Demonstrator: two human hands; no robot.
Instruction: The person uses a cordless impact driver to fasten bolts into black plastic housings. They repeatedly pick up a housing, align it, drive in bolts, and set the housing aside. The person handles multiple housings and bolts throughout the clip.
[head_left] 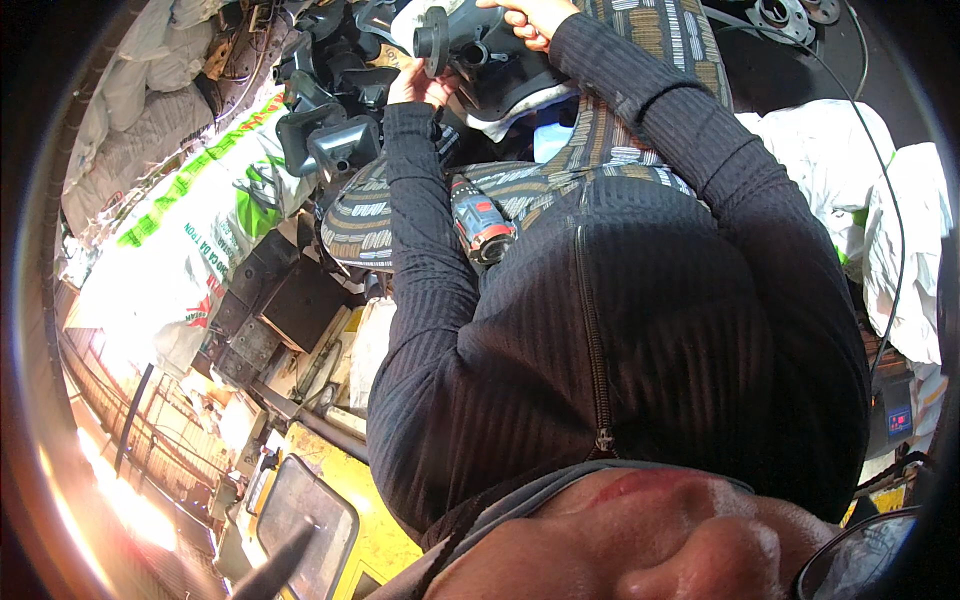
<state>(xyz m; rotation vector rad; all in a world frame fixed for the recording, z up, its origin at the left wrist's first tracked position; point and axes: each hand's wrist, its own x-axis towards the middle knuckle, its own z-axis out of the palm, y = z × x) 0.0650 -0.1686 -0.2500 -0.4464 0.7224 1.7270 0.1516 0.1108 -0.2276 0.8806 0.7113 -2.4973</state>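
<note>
Both hands hold a dark grey flanged pipe fitting (462, 45) at the far end. The right hand (528, 17) has its grip closed over the top; the left hand (418, 88) clasps it from below. A cordless drill (480, 228) lies in the lap.

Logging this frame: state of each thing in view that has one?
Black plastic part: held up in both hands.
Left hand: gripping the part's lower edge.
Right hand: fingers closed on its top.
Cordless drill: lying idle on the lap.
Jacket zip: closed.
</note>
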